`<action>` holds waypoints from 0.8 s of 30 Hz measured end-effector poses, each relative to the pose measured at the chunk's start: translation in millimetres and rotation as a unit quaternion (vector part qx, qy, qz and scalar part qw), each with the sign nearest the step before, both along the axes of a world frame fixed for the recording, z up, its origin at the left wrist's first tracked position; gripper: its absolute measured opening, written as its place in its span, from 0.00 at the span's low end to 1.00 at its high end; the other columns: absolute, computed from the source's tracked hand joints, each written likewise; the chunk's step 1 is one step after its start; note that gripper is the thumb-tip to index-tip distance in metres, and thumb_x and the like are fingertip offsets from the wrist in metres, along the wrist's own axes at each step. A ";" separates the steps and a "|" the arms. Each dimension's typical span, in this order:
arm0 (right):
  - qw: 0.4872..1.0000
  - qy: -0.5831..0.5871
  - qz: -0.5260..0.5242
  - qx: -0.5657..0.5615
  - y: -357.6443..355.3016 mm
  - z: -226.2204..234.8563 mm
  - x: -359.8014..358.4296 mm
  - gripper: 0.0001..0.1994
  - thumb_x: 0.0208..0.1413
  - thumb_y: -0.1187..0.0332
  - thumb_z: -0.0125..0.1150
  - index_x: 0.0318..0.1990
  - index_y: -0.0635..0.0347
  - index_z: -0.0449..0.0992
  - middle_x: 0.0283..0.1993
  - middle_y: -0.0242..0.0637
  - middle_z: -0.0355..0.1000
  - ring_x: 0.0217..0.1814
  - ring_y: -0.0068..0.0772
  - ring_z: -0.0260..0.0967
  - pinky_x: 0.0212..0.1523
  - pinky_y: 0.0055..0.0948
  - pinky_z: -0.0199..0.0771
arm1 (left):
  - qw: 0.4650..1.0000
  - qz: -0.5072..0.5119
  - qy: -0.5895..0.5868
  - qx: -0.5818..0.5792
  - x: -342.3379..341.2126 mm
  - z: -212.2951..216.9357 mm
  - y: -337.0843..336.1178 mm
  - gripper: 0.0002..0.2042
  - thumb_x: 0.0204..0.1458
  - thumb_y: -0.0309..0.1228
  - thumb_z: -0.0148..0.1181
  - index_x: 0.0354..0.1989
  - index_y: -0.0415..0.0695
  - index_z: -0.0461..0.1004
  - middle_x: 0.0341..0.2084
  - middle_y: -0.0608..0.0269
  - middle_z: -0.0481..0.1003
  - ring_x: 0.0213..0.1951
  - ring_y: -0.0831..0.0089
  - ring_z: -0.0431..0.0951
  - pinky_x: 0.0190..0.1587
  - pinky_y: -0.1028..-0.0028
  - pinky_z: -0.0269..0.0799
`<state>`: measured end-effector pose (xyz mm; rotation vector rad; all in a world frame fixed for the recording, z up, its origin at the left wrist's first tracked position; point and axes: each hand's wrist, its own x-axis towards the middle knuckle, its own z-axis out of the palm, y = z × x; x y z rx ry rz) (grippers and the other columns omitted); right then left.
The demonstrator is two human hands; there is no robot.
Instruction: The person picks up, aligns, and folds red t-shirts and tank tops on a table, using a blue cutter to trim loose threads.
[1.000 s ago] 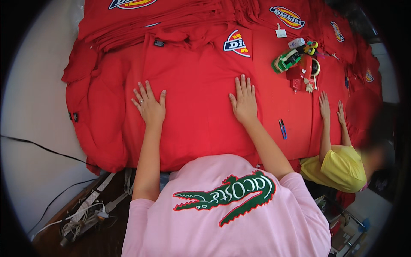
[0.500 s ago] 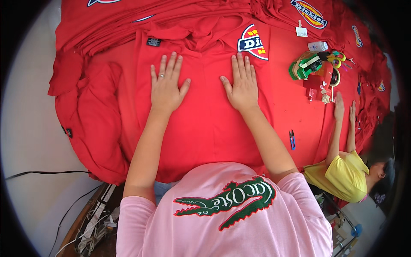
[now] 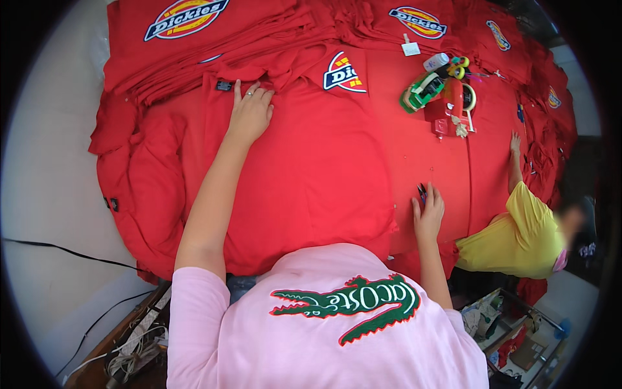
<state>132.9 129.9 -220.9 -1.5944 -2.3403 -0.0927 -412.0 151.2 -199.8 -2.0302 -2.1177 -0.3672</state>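
Observation:
A red shirt (image 3: 311,162) lies spread flat before me, with a dark neck label (image 3: 224,85) at its collar and part of a colourful patch (image 3: 345,72) at its upper right. My left hand (image 3: 251,113) rests on the cloth just below the collar, its fingers slightly bent and apart; no held thing shows under them. To the right of the shirt, my right hand (image 3: 429,212) is on the table with its thumb and fingers round a small pair of thread snips (image 3: 422,192). The snips' dark points show past the fingers, and their handles are mostly covered.
Folded red shirts (image 3: 259,39) are piled at the back. A green tape dispenser (image 3: 421,92), a red tape dispenser (image 3: 453,104) and yellow-handled scissors (image 3: 459,67) sit at back right. A co-worker in yellow (image 3: 518,227) reaches over the table at right. Bunched red cloth (image 3: 152,188) lies left.
My right hand has left the shirt and come down to the snips. My left hand's fingers, flat before, are now more bent near the collar. The view has shifted right.

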 end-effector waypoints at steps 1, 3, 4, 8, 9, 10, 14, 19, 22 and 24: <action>1.000 0.001 0.004 -0.028 -11.1 -8.8 18.1 0.29 0.63 0.64 0.64 0.70 0.63 0.67 0.58 0.50 0.70 0.58 0.53 0.68 0.60 0.48 0.69 | 0.999 0.015 0.013 -0.030 1.6 6.8 2.1 0.15 0.56 0.32 0.65 0.51 0.43 0.80 0.48 0.59 0.79 0.61 0.60 0.74 0.77 0.42 0.42; 0.996 0.004 0.010 -0.088 -27.2 -14.5 35.6 0.27 0.62 0.65 0.65 0.67 0.63 0.70 0.50 0.47 0.71 0.51 0.51 0.70 0.54 0.45 0.73 | 0.998 0.036 -0.012 -0.046 11.8 34.5 4.6 0.11 0.55 0.34 0.68 0.44 0.44 0.82 0.42 0.60 0.81 0.53 0.59 0.79 0.77 0.41 0.41; 0.999 0.000 0.020 -0.024 -29.0 -22.0 36.6 0.19 0.62 0.68 0.65 0.59 0.64 0.76 0.43 0.46 0.69 0.45 0.50 0.69 0.47 0.44 0.74 | 0.997 0.045 -0.042 -0.051 16.3 45.3 -0.1 0.11 0.54 0.34 0.69 0.43 0.44 0.82 0.42 0.61 0.81 0.52 0.59 0.79 0.76 0.41 0.41; 0.997 0.070 -0.029 -0.023 -15.3 -30.8 18.8 0.12 0.63 0.72 0.60 0.52 0.66 0.78 0.44 0.49 0.72 0.47 0.51 0.73 0.49 0.44 0.75 | 0.974 0.029 -0.224 0.018 52.2 92.9 -47.7 0.10 0.53 0.34 0.71 0.41 0.45 0.82 0.39 0.62 0.80 0.49 0.61 0.80 0.75 0.44 0.43; 0.990 0.124 -0.043 -0.050 -9.0 -27.2 12.7 0.12 0.63 0.73 0.58 0.51 0.66 0.77 0.43 0.50 0.73 0.47 0.51 0.74 0.49 0.43 0.75 | 0.968 0.025 -0.246 0.033 62.5 100.7 -63.0 0.10 0.53 0.34 0.70 0.40 0.45 0.82 0.38 0.62 0.80 0.48 0.62 0.80 0.75 0.45 0.44; 0.980 0.177 -0.053 -0.076 -1.9 -21.8 6.0 0.11 0.63 0.73 0.57 0.50 0.67 0.77 0.43 0.51 0.74 0.47 0.52 0.74 0.49 0.42 0.76 | 0.962 0.023 -0.269 0.047 72.9 106.8 -80.1 0.09 0.54 0.33 0.70 0.40 0.44 0.82 0.38 0.62 0.80 0.47 0.63 0.79 0.75 0.47 0.44; 0.827 0.496 0.055 -0.258 -27.2 54.0 -89.5 0.10 0.68 0.76 0.52 0.52 0.65 0.76 0.37 0.34 0.74 0.40 0.22 0.73 0.42 0.27 0.74 | 0.948 0.045 -0.291 0.122 117.7 135.3 -146.2 0.08 0.52 0.29 0.71 0.39 0.43 0.81 0.37 0.62 0.80 0.45 0.64 0.79 0.70 0.56 0.57; 0.788 0.468 0.227 -0.330 -83.5 155.4 -171.6 0.10 0.65 0.69 0.65 0.48 0.65 0.77 0.35 0.33 0.72 0.34 0.21 0.66 0.36 0.25 0.69 | 0.790 0.039 -0.586 0.177 155.5 132.5 -206.7 0.09 0.54 0.20 0.69 0.44 0.38 0.82 0.41 0.61 0.81 0.47 0.72 0.80 0.56 0.75 0.74; 0.809 0.431 0.284 -0.280 -106.3 182.8 -185.6 0.14 0.61 0.65 0.71 0.47 0.66 0.79 0.32 0.39 0.72 0.31 0.26 0.67 0.33 0.28 0.70 | 0.635 0.018 -0.760 0.138 177.3 133.6 -236.2 0.12 0.62 0.20 0.63 0.53 0.36 0.80 0.48 0.62 0.82 0.51 0.78 0.79 0.58 0.76 0.73; 0.819 0.409 0.267 -0.301 -114.7 192.1 -183.1 0.13 0.61 0.65 0.71 0.46 0.66 0.79 0.31 0.40 0.72 0.29 0.26 0.67 0.32 0.29 0.69 | 0.574 0.020 -0.807 0.139 188.3 129.8 -248.8 0.12 0.63 0.20 0.62 0.55 0.36 0.79 0.48 0.62 0.82 0.51 0.78 0.79 0.59 0.76 0.72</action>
